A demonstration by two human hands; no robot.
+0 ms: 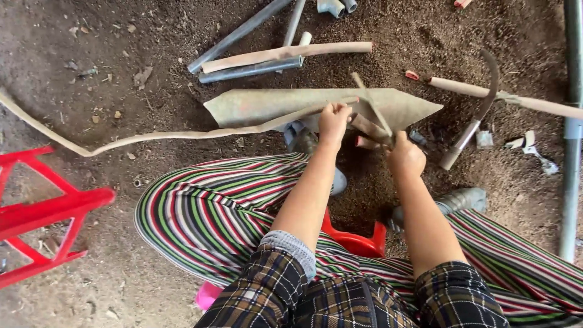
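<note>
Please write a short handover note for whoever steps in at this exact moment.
Left hand: gripping the long tan strip where it crosses the flat pointed sheet.
Right hand: closed on a short stick-like piece, exact kind unclear.
Nearby: grey pipes beyond the sheet, a sickle on the right, a red stool on the left.
Done: strip partly pulled up over the sheet.
Left: strip's far end lies loose on the dirt.

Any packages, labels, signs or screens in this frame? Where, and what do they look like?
None in view: only bare things on the dirt floor.
The left hand grips a long flattened tan strip; the right hand holds a short stick, over a flat pointed greyish sheet.
Grey pipes lie beyond, unlabelled.
</note>
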